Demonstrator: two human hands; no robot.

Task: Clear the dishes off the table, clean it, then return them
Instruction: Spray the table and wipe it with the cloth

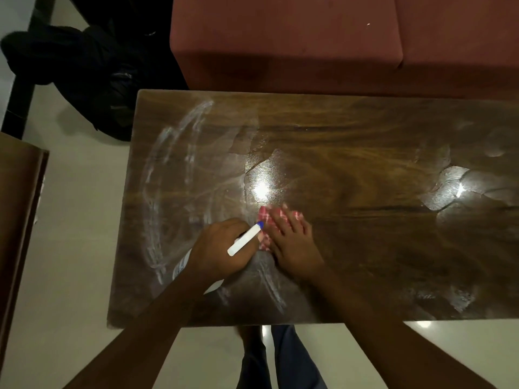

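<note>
Left hand (222, 249) round spray bottle (243, 240), right hand (293, 244) flat on checked cloth (265, 214)

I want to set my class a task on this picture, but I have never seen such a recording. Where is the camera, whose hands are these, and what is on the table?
There is no machine here. A person wears one wide-angle camera on the head, and it looks down at their own two hands. The left hand grips a spray bottle with a white nozzle and blue tip. The right hand presses flat on a red-and-white checked cloth, which lies on the dark brown wooden table. White streaks, probably cleaner, cross the tabletop's left part. A reddish-brown sofa stands beyond.
</note>
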